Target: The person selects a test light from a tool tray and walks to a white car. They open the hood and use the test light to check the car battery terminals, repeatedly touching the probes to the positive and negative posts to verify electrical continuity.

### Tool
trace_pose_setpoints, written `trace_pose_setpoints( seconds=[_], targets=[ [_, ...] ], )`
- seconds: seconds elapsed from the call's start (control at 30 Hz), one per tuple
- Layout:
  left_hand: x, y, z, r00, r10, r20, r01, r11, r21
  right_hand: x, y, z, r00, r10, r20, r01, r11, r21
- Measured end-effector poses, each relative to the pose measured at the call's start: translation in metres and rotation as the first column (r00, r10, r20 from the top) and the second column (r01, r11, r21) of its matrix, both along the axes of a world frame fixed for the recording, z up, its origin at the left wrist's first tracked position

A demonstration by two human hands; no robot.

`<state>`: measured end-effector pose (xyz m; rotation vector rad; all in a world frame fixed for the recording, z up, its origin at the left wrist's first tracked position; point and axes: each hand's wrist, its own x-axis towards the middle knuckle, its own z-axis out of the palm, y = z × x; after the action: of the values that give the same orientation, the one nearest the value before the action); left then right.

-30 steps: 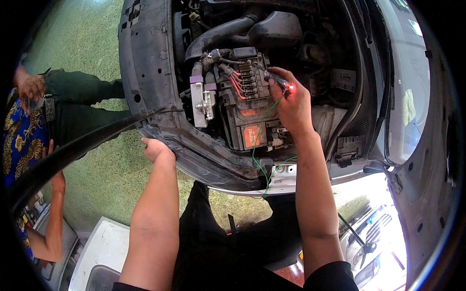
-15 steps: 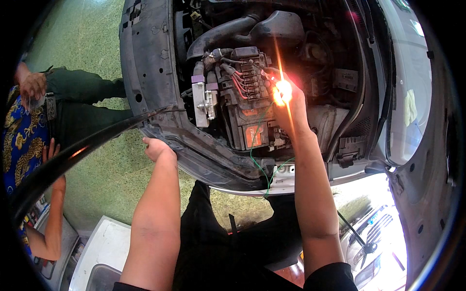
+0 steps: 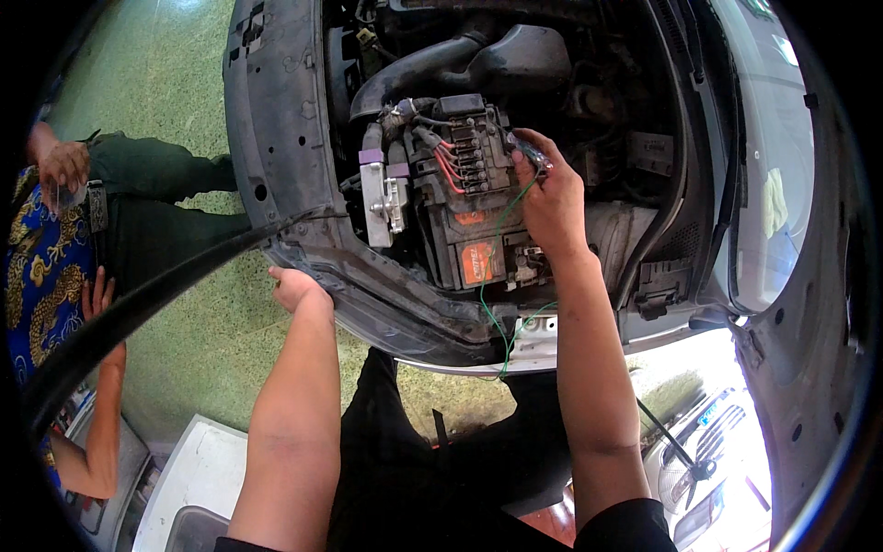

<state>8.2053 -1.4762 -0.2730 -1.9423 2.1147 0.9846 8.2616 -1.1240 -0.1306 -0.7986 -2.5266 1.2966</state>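
Note:
My right hand (image 3: 557, 204) is closed on a small clear-bodied test light (image 3: 531, 153) with a thin green wire (image 3: 498, 241) trailing from it. Its tip end is beside the right edge of the fuse block (image 3: 471, 147), where red wires (image 3: 448, 164) run to a row of terminals; I cannot tell whether it touches. Beneath the fuse block sits the car battery (image 3: 471, 247) with an orange label. My left hand (image 3: 302, 289) rests at the front edge of the car (image 3: 359, 317). Most of its fingers are hidden, with one tip sticking out.
A black prop rod (image 3: 184, 262) slants across the left. Another person in a blue patterned shirt (image 3: 46, 267) stands past the car's front. A black air duct (image 3: 414, 78) lies behind the fuse block. The raised hood (image 3: 819, 368) is at right, a white cabinet (image 3: 207, 460) lower left.
The test light glowed bright orange-red before and is dark now. My right hand has shifted only slightly, and my left hand stays by the front edge.

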Motion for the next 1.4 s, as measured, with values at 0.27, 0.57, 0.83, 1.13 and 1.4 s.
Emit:
trace_pose_setpoints(
  seconds=[0.27, 0.57, 0.83, 1.13, 1.4],
  targets=[
    [0.001, 0.002, 0.003, 0.999, 0.005, -0.037, -0.004, 1.0, 0.021, 0.004, 0.007, -0.013, 0.997, 0.061, 0.036, -0.063, 0.996, 0.062],
    [0.002, -0.008, -0.01, 0.999, 0.009, -0.05, -0.007, 0.999, 0.042, 0.005, 0.008, -0.016, 1.0, 0.01, -0.005, -0.01, 0.986, -0.167],
    [0.0, 0.008, 0.011, 0.999, 0.023, -0.033, -0.022, 0.999, 0.029, 0.007, 0.007, -0.01, 0.999, -0.01, 0.045, 0.02, 0.975, -0.221],
    [0.0, 0.006, 0.008, 1.0, 0.006, -0.023, -0.006, 1.0, -0.002, 0.006, 0.011, -0.009, 0.996, 0.023, 0.088, -0.024, 1.0, 0.005],
    [0.002, -0.003, -0.005, 0.998, 0.003, -0.06, -0.003, 1.0, -0.005, 0.004, 0.012, 0.004, 0.99, 0.045, 0.136, -0.06, 0.992, 0.107]
  ],
)
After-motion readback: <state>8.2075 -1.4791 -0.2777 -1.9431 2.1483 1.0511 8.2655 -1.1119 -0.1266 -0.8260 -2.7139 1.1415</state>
